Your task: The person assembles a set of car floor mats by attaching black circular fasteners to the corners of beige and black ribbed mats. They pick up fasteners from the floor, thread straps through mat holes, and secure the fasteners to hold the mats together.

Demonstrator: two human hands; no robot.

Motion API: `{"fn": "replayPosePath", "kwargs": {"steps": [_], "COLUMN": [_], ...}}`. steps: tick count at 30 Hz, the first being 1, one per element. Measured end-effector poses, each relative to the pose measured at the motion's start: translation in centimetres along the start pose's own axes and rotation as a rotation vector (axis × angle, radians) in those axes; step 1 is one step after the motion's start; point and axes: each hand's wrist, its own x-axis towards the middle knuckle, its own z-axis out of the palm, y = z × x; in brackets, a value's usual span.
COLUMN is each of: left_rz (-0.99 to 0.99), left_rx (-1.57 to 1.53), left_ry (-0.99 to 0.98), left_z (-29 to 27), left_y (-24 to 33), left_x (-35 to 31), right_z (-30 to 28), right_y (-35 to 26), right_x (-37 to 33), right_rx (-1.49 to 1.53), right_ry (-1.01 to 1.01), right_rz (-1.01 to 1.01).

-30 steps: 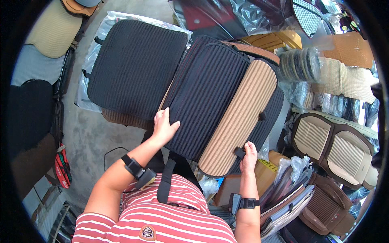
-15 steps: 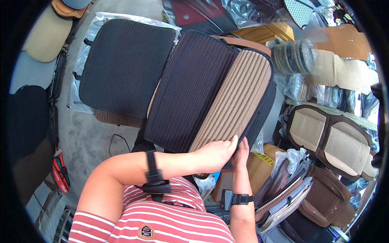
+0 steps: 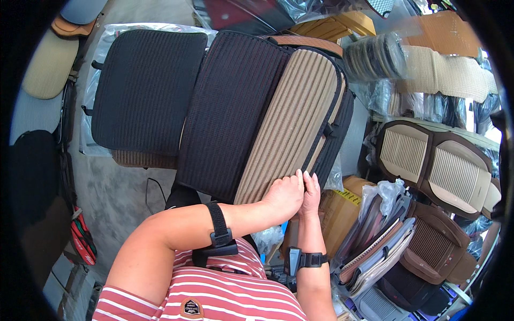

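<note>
A beige ribbed seat mat (image 3: 292,115) with dark trim lies on the right of a stack of mats. My left hand (image 3: 285,197) reaches across to its near right corner, fingers closed at the edge. Right beside it my right hand (image 3: 310,193) grips the same edge, its fingertips almost touching the left hand's. Exactly how the fingers pinch the trim is partly hidden. Along the mat's right edge show a small dark strap (image 3: 328,129) and a tan layer beneath. A dark mat with fine red stripes (image 3: 233,112) adjoins it, and a black ribbed mat (image 3: 150,88) lies farther left.
A cardboard box (image 3: 342,214) and a bundle of upright folded covers (image 3: 375,246) stand right of my hands. Beige-and-brown seat covers (image 3: 433,168) lie farther right. Several more mats (image 3: 51,64) line the left side. A dark cord (image 3: 155,187) trails over the grey floor.
The view has shifted, so the stack sits farther left. The beige mat's right edge has parted from the layers below, exposing a tan strip and strap. Both hands have drawn closer together there.
</note>
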Motion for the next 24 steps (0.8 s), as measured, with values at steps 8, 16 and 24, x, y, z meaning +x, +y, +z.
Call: {"fn": "replayPosePath", "kwargs": {"steps": [8,16,24], "left_rz": [0.003,-0.232,-0.5], "left_rx": [-0.363,-1.073,-1.422], "left_ry": [0.154,0.404,0.487], "left_z": [-2.0,-5.4,-2.1], "left_y": [-2.4,-16.3,-17.7], "left_x": [-1.9,-8.5,-11.2], "right_z": [2.8,4.5,-3.9], "right_y": [-0.5,0.2,2.1], "right_x": [-1.9,-4.3,-2.2], "right_rx": [-0.106,-0.693,-0.66], "right_ry": [-0.065,-0.544,0.047], "right_rz": [-0.099,-0.239,-0.201]}}
